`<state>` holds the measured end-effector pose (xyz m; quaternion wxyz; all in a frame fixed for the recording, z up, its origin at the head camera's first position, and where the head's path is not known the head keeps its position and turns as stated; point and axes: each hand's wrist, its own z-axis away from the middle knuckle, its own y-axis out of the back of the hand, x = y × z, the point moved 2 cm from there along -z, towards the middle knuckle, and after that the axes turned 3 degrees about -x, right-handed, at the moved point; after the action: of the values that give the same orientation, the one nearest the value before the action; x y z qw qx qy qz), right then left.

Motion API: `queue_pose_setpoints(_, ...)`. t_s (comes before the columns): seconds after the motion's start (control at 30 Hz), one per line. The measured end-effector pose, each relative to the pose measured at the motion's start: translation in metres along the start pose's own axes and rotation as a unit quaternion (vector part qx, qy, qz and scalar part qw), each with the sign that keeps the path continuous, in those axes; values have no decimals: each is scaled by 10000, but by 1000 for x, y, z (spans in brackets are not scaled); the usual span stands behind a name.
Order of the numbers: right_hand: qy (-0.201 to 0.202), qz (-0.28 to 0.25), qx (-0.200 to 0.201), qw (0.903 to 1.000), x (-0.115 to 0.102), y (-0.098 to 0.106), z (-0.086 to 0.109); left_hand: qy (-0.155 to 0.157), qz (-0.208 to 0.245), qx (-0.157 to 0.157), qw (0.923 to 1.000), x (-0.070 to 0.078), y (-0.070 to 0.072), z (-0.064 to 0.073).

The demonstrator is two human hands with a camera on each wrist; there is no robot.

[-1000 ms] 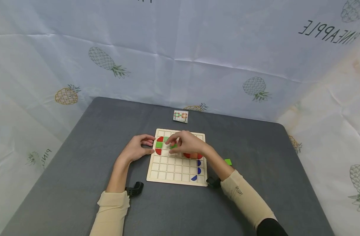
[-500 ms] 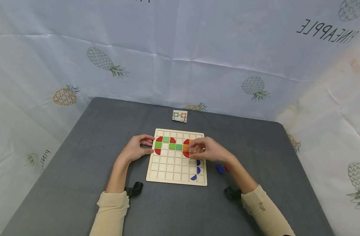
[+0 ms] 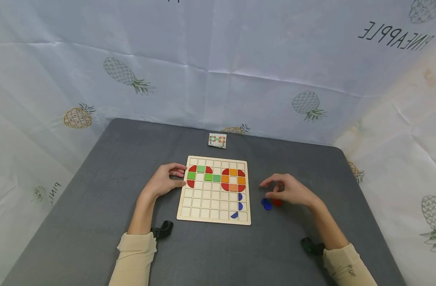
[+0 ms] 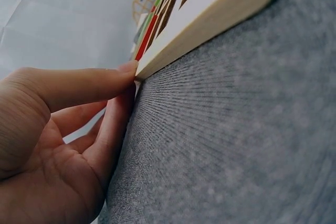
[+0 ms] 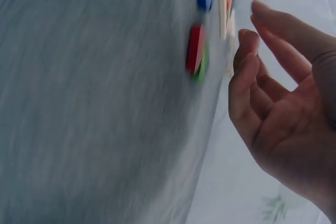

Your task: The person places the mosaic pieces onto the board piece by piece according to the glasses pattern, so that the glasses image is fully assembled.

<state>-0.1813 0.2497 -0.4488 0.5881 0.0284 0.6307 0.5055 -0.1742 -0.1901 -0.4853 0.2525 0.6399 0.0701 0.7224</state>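
A square wooden grid board [image 3: 203,205] lies on the dark table, bearing red quarter-rounds [image 3: 225,186], green squares [image 3: 208,177], orange squares [image 3: 233,172] and blue part-rounds [image 3: 240,206]. Along its left edge, the thumb and fingertips of my left hand [image 3: 163,180] touch the rim; the left wrist view shows the thumb against the board's side [image 4: 173,51]. To the right of the board, my right hand [image 3: 291,190] hovers with fingers loosely bent and apart, holding nothing. Just beneath it are loose blue pieces [image 3: 266,204] and red pieces [image 3: 277,202]. A green piece [image 5: 201,65] shows behind the red in the right wrist view.
A small pattern card [image 3: 217,140] lies beyond the board, near the back edge of the table [image 3: 150,131]. A pineapple-print cloth [image 3: 218,51] hangs behind and at the sides. Black devices [image 3: 162,229] are strapped at both wrists.
My right hand has moved from above the board's middle rightward, off the board, to over the loose pieces. My left hand stays at the board's left edge.
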Motion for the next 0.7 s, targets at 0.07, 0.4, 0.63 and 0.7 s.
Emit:
queue_pose_setpoints(0.07,-31,55,-34,10000,7,5,6,7,-2,-4,10000,0,0,0)
queue_pose_setpoints(0.4,-254,59,-328,9991,33,15,17,20,-13,9,10000,0,0,0)
queue_pose_setpoints(0.63,-268,-23,-441,9987,40,18,15,42,16,5,10000,0,-1,1)
queue_pose_setpoints(0.7,-310,-32,-427,9986,42,19,15,44,28,1,10000,0,-1,1)
